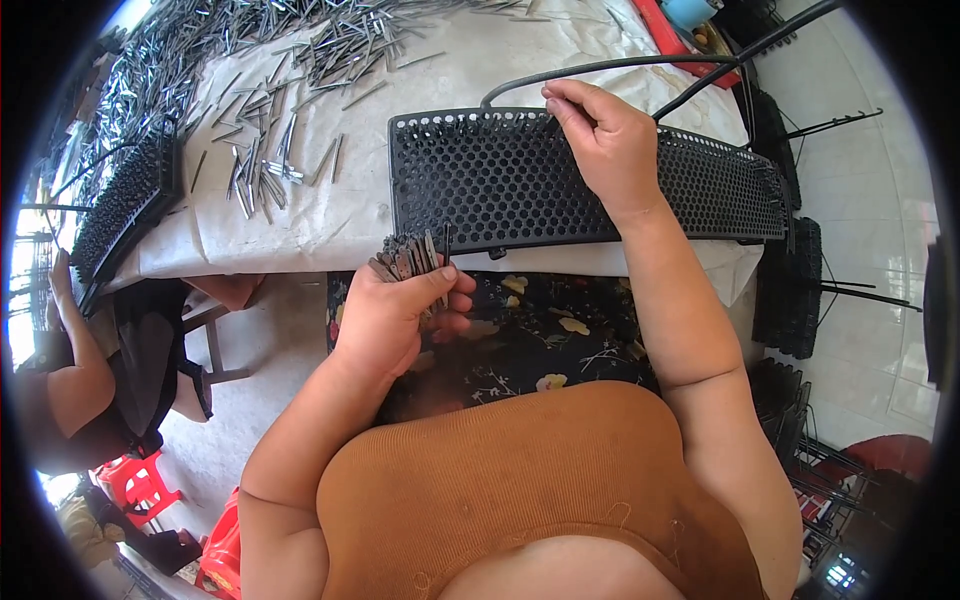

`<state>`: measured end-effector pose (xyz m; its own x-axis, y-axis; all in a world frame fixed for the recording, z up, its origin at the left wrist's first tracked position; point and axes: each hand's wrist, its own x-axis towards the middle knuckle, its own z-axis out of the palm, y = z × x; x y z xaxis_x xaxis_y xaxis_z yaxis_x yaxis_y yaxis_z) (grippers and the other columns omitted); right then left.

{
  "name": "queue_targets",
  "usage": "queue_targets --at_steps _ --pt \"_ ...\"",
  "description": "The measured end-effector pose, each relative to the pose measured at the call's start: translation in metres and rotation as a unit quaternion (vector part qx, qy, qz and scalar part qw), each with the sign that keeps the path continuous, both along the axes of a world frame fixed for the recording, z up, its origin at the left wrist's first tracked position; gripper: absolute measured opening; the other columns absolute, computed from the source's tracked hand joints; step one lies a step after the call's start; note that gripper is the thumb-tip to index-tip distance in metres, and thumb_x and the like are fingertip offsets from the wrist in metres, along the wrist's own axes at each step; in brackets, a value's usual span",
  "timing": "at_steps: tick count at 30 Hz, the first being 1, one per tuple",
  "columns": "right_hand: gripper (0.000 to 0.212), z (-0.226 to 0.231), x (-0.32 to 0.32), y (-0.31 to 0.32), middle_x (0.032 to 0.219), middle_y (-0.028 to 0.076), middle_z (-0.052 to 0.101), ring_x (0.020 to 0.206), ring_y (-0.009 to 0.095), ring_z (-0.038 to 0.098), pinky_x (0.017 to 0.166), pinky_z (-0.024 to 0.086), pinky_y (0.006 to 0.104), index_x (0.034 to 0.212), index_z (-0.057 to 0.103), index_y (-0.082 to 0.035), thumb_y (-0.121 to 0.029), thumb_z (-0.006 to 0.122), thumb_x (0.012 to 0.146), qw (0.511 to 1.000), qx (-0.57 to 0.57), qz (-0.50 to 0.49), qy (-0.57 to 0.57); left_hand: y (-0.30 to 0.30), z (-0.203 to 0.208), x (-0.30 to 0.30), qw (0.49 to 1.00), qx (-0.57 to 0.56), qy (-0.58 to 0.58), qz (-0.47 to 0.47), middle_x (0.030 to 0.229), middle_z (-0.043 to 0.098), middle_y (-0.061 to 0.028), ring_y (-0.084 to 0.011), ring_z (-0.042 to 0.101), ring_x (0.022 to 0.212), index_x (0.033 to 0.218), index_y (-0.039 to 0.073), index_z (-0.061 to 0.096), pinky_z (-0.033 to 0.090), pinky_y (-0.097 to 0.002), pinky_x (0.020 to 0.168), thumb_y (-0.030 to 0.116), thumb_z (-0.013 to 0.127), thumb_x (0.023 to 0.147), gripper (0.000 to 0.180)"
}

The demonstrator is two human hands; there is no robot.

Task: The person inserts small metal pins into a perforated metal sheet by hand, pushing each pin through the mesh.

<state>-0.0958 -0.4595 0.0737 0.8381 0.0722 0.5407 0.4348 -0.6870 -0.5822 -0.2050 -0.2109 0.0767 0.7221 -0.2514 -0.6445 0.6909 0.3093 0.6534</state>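
A long black rack [490, 185] full of round holes lies at the table's near edge, its far rim lined with larger holes. My left hand [395, 305] is closed around a bundle of thin, flat metal strips [405, 258], their ends sticking up just off the rack's near left corner. One darker strip [447, 240] stands apart at the thumb. Over the rack's far edge, my right hand [612, 140] has its thumb and forefinger pinched together; anything between them is too small to make out. A curved black rod [590, 68] rises from the rack behind this hand.
Loose metal strips [345, 50] heap across the pale-covered table [325, 215]. At left, another person's arm [85, 360] is near a second black rack [130, 205]. More racks [787, 290] stand at right by the tiled wall. Red stools [140, 487] stand on the floor at lower left.
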Motion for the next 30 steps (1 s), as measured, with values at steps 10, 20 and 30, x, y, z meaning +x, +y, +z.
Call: queue_targets --at_steps 10,20,30 --pt "0.021 0.0015 -0.0004 -0.0094 0.099 0.010 0.076 0.091 0.014 0.072 0.082 0.056 0.0236 0.110 0.072 -0.001 -0.003 0.069 0.090 1.000 0.013 0.000 0.009 -0.0002 0.0010 0.0006 1.000 0.003 0.002 -0.005 0.089 0.069 -0.0139 -0.0200 0.066 0.075 0.097 -0.001 0.062 0.057 -0.0328 0.061 0.005 0.063 0.091 0.009" --pt "0.016 0.0020 0.0004 -0.0074 0.092 0.014 0.074 0.081 0.026 0.072 0.071 0.056 0.0310 0.103 0.073 -0.006 -0.012 0.069 0.089 1.000 0.005 0.017 -0.019 0.0003 0.0003 0.0003 1.000 0.002 -0.003 -0.005 0.088 0.069 -0.0144 -0.0202 0.067 0.074 0.099 -0.001 0.060 0.057 -0.0328 0.060 0.005 0.063 0.091 0.009" --pt "0.016 0.0080 -0.0030 -0.0078 0.090 0.009 0.075 0.077 0.017 0.072 0.069 0.055 0.0256 0.102 0.074 -0.006 -0.005 0.071 0.087 0.994 -0.071 0.072 -0.051 0.0006 -0.0009 0.0007 1.000 0.001 -0.005 -0.009 0.089 0.069 -0.0153 -0.0209 0.067 0.074 0.101 0.000 0.058 0.057 -0.0327 0.058 0.004 0.063 0.092 0.011"
